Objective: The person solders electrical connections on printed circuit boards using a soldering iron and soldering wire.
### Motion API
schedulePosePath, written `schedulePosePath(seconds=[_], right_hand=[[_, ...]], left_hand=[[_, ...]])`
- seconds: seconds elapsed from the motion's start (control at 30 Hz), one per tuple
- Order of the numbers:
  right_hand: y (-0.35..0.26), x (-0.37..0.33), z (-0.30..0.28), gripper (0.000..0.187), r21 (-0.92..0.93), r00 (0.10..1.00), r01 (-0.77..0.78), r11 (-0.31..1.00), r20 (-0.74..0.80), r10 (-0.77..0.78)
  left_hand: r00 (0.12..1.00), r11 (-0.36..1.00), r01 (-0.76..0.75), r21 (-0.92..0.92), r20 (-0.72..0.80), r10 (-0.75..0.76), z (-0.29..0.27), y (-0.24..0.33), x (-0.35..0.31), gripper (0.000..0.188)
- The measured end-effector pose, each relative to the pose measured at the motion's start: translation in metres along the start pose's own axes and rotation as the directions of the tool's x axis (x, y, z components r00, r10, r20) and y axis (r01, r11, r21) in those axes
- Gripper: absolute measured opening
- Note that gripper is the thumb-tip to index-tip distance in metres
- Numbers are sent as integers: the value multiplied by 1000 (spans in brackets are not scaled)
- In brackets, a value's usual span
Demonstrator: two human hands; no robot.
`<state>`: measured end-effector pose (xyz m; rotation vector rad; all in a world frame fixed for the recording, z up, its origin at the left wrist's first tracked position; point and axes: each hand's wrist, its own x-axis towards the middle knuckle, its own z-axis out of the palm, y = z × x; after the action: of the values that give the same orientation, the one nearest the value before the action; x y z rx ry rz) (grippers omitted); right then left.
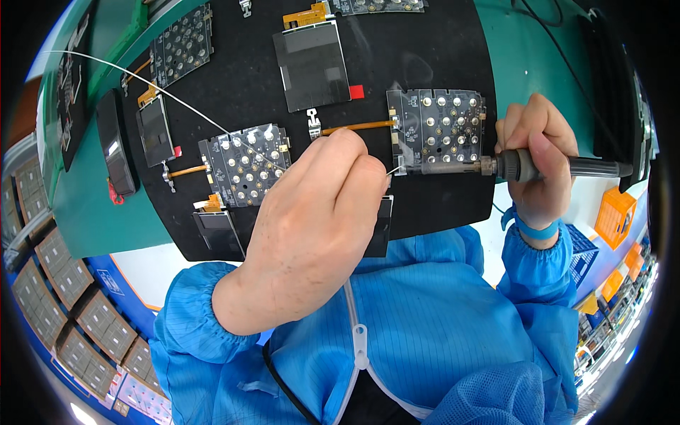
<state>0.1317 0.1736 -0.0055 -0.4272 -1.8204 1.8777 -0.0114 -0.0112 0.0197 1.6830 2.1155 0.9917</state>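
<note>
My right hand [544, 156] is wrapped around the dark handle of a soldering iron [519, 166], whose shaft points left across the lower edge of a circuit board [443, 127]. Rows of round silvery contacts cover that board, and an orange flex strip [361, 127] runs left from it to a small metal connector [313, 124]. My left hand [304, 227] pinches a thin solder wire [163, 91], which trails off to the upper left. Its short end pokes out beside my fingertips, close to the iron's tip at the board's lower left corner. Whether wire and tip touch, I cannot tell.
Another contact board [244, 163] lies left of my left hand. Dark display panels [312, 67] and further boards [183, 46] are spread over the black mat [453, 42]. A dark phone-like device [115, 142] rests on the green table [78, 223]. Orange bins [615, 216] stand at right.
</note>
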Motion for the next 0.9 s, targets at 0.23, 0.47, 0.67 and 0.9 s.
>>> schedulePosePath(seconds=[0.23, 0.47, 0.67, 0.9], right_hand=[[0, -3, -3, 20, 1, 999, -25, 1000, 33, 24], [0, -3, -2, 21, -9, 999, -14, 1000, 34, 14], [0, 2, -9, 21, 107, 997, -63, 992, 42, 59], [-18, 25, -35, 23, 288, 990, 80, 954, -131, -43]], left_hand=[[984, 984, 173, 38, 38, -174, -10, 10, 1, 20], [936, 952, 307, 9, 179, -303, -16, 8, -3, 17], [933, 949, 311, -41, 203, -297, -18, 4, 3, 12], [936, 929, 328, -168, 186, -297, -28, 5, 7, 5]])
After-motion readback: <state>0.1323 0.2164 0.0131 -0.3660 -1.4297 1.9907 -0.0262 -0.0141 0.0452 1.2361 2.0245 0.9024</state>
